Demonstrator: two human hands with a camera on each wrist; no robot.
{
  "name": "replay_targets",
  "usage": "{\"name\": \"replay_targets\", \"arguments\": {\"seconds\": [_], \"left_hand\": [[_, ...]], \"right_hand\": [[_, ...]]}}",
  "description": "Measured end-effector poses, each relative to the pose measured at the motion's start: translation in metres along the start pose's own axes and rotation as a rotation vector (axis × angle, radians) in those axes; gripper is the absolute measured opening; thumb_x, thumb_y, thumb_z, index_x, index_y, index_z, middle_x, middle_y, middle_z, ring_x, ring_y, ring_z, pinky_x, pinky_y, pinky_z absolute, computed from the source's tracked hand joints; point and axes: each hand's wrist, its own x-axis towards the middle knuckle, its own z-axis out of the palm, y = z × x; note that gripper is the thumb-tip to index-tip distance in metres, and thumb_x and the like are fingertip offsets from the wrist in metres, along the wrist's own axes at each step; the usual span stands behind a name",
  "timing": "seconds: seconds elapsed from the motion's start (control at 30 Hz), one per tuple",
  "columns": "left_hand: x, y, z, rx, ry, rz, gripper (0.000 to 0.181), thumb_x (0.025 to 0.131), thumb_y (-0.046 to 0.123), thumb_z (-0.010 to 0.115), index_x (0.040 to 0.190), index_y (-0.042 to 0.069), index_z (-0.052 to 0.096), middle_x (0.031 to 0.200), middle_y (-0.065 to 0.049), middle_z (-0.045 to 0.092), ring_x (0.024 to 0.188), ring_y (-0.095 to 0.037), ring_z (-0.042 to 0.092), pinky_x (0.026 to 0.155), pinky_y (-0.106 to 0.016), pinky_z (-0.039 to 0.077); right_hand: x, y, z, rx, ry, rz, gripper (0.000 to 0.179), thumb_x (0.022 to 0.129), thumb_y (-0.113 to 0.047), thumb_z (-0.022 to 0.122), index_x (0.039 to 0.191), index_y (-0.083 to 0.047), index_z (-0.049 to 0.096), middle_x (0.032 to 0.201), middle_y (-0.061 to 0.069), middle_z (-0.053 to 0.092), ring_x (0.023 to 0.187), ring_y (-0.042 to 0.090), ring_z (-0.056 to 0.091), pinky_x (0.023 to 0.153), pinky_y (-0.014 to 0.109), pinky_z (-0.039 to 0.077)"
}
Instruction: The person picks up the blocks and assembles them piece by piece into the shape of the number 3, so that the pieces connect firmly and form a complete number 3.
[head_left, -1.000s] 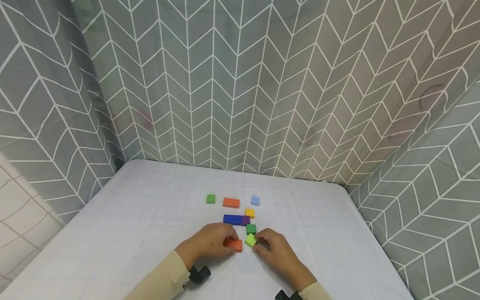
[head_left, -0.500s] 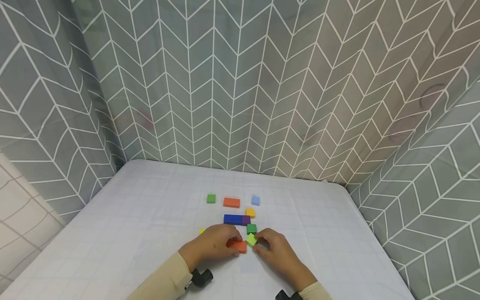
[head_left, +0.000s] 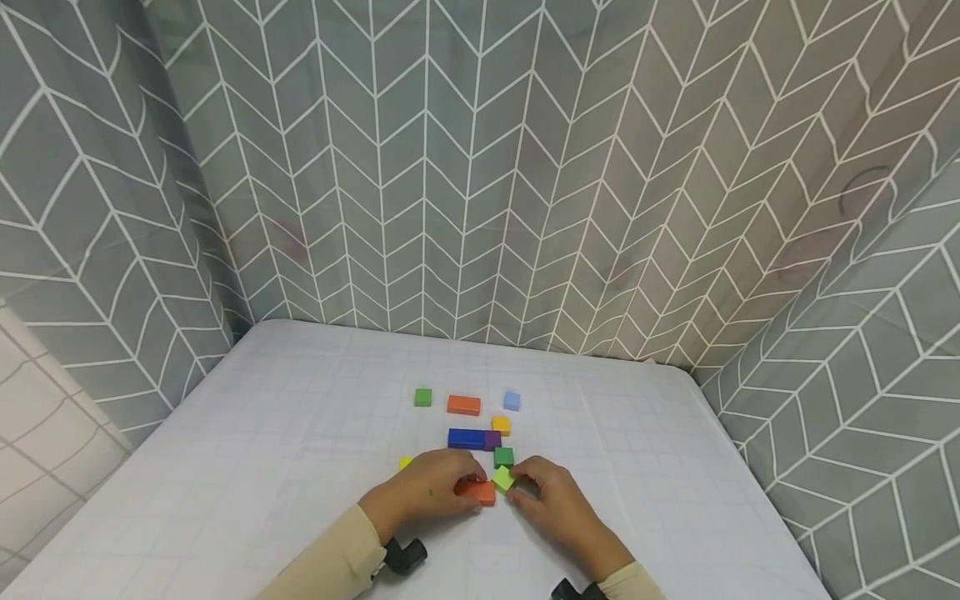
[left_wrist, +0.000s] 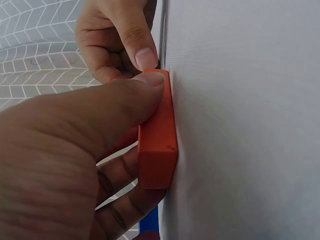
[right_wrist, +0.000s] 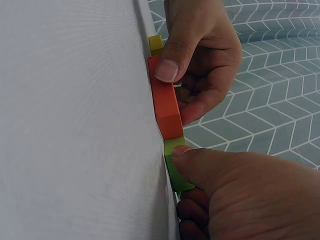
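My left hand pinches an orange rectangular block between thumb and fingers, low on the white table. Just to its right, my right hand pinches a small lime-green block, which sits turned at an angle. In the right wrist view the orange block meets the lime-green block end to end. A darker green block lies right behind the lime one. Partly covered by my left hand is a yellow block.
Farther back, a blue block adjoins a purple one, with an amber block behind. Beyond lie another orange block, a green cube and a light blue cube. A patterned curtain surrounds the table.
My left hand has slid the orange block a little to the right, up to the lime-green one, uncovering part of the yellow block. The right hand has hardly moved.
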Motion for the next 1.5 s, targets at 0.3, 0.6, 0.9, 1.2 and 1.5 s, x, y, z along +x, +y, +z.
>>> {"name": "replay_targets", "arguments": {"seconds": [0.3,0.6,0.9,1.2,1.5], "left_hand": [[-0.001,0.0,-0.001,-0.001,0.009,0.004,0.037,0.083,0.045,0.079,0.113,0.026,0.072,0.1,0.019,0.065,0.084,-0.002,0.054,0.083,-0.027,0.053],[0.0,-0.002,-0.002,-0.031,0.048,-0.023,0.027,0.094,0.038,0.067,0.116,0.023,0.071,0.099,0.018,0.065,0.089,-0.002,0.057,0.088,-0.031,0.055],[-0.007,-0.013,-0.021,0.065,0.231,-0.147,0.02,0.099,0.023,0.061,0.113,0.015,0.072,0.105,0.006,0.069,0.107,-0.015,0.064,0.097,-0.04,0.054],[-0.004,-0.025,-0.029,0.125,0.194,-0.212,0.019,0.094,0.016,0.063,0.109,0.011,0.074,0.102,0.001,0.069,0.104,-0.019,0.065,0.095,-0.041,0.055],[-0.017,-0.032,-0.042,0.016,0.091,-0.336,0.023,0.092,0.024,0.069,0.11,0.011,0.072,0.107,-0.002,0.068,0.1,-0.021,0.062,0.098,-0.047,0.052]], "right_hand": [[0.0,0.003,0.0,0.001,0.001,0.001,0.024,0.087,-0.022,0.078,0.109,-0.013,0.07,0.103,-0.007,0.068,0.094,0.005,0.063,0.083,0.029,0.057],[-0.004,0.004,0.0,-0.006,-0.005,0.026,0.035,0.088,-0.025,0.077,0.119,-0.01,0.068,0.11,-0.005,0.068,0.1,0.008,0.063,0.089,0.034,0.056],[-0.003,0.002,0.002,-0.004,0.006,0.011,0.035,0.089,-0.025,0.076,0.119,-0.009,0.068,0.109,-0.005,0.069,0.099,0.008,0.063,0.088,0.034,0.057],[-0.004,0.006,-0.001,0.006,0.03,0.026,0.034,0.087,-0.024,0.077,0.118,-0.01,0.069,0.104,-0.008,0.068,0.095,0.006,0.062,0.085,0.031,0.057],[-0.001,0.005,0.003,0.03,0.029,0.023,0.032,0.086,-0.022,0.079,0.115,-0.011,0.069,0.102,-0.008,0.067,0.093,0.006,0.061,0.083,0.03,0.056]]}}
